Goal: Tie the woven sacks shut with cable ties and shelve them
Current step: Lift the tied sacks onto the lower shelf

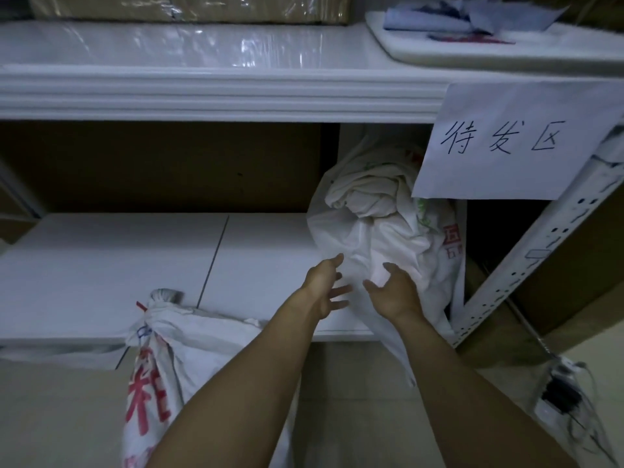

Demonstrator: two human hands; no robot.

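While both bare forearms are being extended toward the lower shelf (101,265), a white woven sack (381,238) is being shown resting at that shelf's right end, beside the perforated white upright (540,231). Its crumpled top is being presented bunched toward the viewer; whether a tie is closing it cannot be told. The right hand (393,295) is being laid against the sack's lower front, its fingers spread and gently curved on the fabric, no fold being pinched. The left hand (324,288) is being held just beside the sack's left flank, fingers wide and nearly straight, nothing being gripped; whether its thumb is touching the fabric cannot be told. A second woven sack (189,349), printed with red characters, is being shown at lower left, leaning against the shelf's front edge, its neck being cinched by a red cable tie (143,307). A handwritten paper sign (506,143) is being hung from the upper shelf (219,89), partly covering the first sack's top. A film-wrapped cardboard box (189,8) and a white tray (472,52) of blue papers (439,20) are being carried on that upper shelf.
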